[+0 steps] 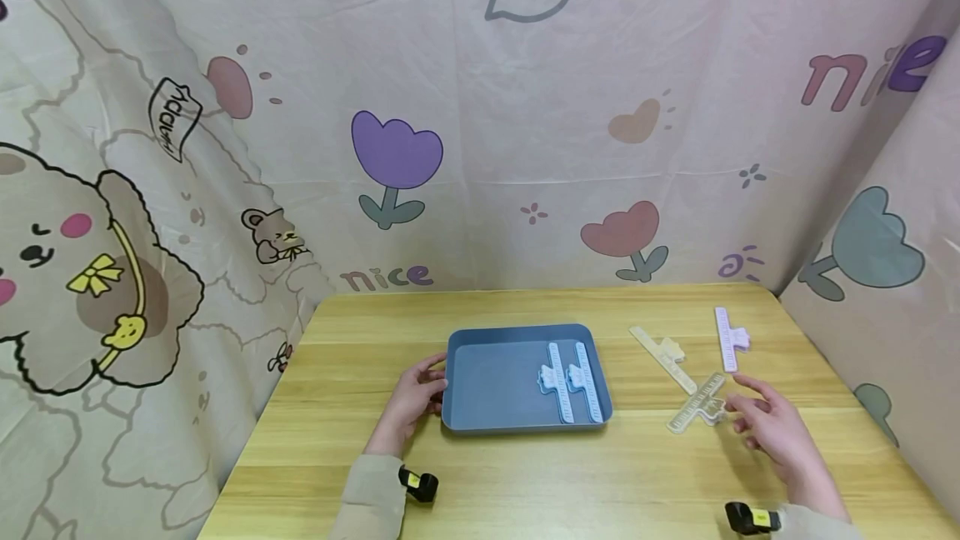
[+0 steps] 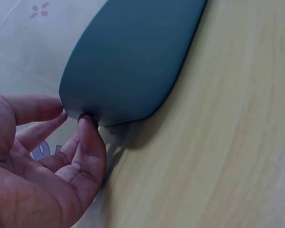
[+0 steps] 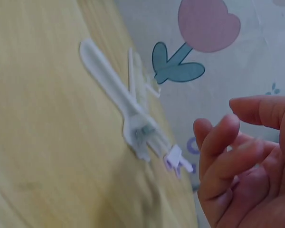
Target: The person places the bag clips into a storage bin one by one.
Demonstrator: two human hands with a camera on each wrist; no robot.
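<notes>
A blue-grey rectangular tray (image 1: 491,390) lies on the table, with my left hand (image 1: 414,397) gripping its left end. In the left wrist view the thumb and fingers (image 2: 89,137) meet the tray's outer wall (image 2: 128,61) at a lower corner. Two light-blue ruler clips (image 1: 556,382) lie side by side in the tray's right part. My right hand (image 1: 772,432) hovers with loosely bent fingers, holding nothing, just right of a clear ruler clip (image 1: 696,403). That clip overlaps the end of a cream ruler clip (image 1: 666,358). Behind them lies a lilac ruler clip (image 1: 725,340).
The wooden table (image 1: 525,482) ends at a patterned curtain (image 1: 480,232) behind, and curtain also hangs along both sides. Small black cameras (image 1: 420,484) are worn on both wrists.
</notes>
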